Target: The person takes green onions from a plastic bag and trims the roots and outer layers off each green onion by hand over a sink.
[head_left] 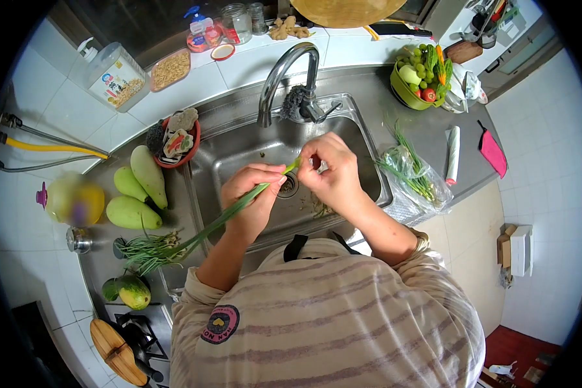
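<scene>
My left hand [251, 194] is closed around a green onion [223, 218] over the sink. Its long leaves trail down and left past my forearm. At the pale end of the stalk, my right hand [333, 169] is closed with thumb and fingers pinched together. Beneath both hands lies the steel sink [229, 145], with scraps near the drain [290, 186]. A bunch of thin green stalks with roots [150, 251] rests on the counter to the left. More green onions [415, 178] lie on a clear plastic bag at the right.
The faucet [290, 61] arches over the sink's back. A red bowl of scraps [186, 152] and several pale green gourds [147, 176] stand left. At the back right is a green basket [404, 94] of produce. A stove [150, 336] is at lower left.
</scene>
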Demonstrator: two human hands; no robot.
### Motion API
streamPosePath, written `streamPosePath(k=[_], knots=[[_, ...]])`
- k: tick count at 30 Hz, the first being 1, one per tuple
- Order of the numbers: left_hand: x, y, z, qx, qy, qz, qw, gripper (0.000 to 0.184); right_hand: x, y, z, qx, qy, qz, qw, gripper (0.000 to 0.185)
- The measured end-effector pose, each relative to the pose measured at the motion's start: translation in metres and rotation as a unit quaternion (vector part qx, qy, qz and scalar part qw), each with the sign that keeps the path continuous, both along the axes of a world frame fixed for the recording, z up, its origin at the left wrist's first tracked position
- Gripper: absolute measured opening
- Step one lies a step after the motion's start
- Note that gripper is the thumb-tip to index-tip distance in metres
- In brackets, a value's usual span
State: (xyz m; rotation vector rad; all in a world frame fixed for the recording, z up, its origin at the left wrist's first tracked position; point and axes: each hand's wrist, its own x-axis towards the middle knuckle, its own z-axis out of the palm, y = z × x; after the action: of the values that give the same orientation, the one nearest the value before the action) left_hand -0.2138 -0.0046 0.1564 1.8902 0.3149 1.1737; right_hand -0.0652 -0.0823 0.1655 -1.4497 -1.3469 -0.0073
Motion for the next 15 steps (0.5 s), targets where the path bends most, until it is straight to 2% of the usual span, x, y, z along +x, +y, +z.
streamPosePath(k=[2,4,6,7,9,10,11,13,14,15], knots=[[-0.003,-0.003,-0.001,-0.042,-0.018,0.008,0.999,0.01,0.009,0.002,-0.002,-0.015,0.032,-0.034,0.999,0.008],[-0.007,0.0,-0.002,-0.083,-0.036,0.016,0.996,0.01,0.022,0.003,-0.012,0.0,0.222,-0.032,0.975,0.009],[-0.014,0.007,-0.003,-0.14,0.0,0.005,0.99,0.009,0.032,-0.004,-0.009,-0.109,0.204,-0.038,0.972,0.014],[-0.013,0.008,-0.005,-0.172,-0.027,-0.008,0.985,0.009,0.033,-0.004,-0.005,-0.109,0.204,-0.037,0.972,0.014],[-0.012,0.01,-0.006,-0.18,-0.034,-0.016,0.983,0.01,0.036,-0.003,0.002,-0.07,-0.045,0.029,0.996,0.02],[-0.012,0.01,-0.006,-0.187,-0.041,-0.025,0.981,0.01,0.033,-0.004,0.007,-0.07,-0.045,0.028,0.996,0.02],[-0.011,0.011,-0.006,-0.188,-0.04,-0.027,0.981,0.01,0.027,-0.005,0.012,-0.089,-0.039,0.075,0.992,0.022],[-0.012,0.013,-0.003,-0.084,-0.001,-0.016,0.996,0.011,0.02,-0.005,0.014,-0.123,-0.031,0.146,0.981,0.021],[-0.012,0.013,-0.001,-0.084,-0.001,-0.018,0.996,0.011,0.018,-0.004,0.015,-0.123,-0.03,0.145,0.981,0.021],[-0.011,0.013,0.0,-0.063,0.002,-0.022,0.998,0.012,0.017,-0.003,0.018,-0.177,-0.033,0.181,0.967,0.02]])
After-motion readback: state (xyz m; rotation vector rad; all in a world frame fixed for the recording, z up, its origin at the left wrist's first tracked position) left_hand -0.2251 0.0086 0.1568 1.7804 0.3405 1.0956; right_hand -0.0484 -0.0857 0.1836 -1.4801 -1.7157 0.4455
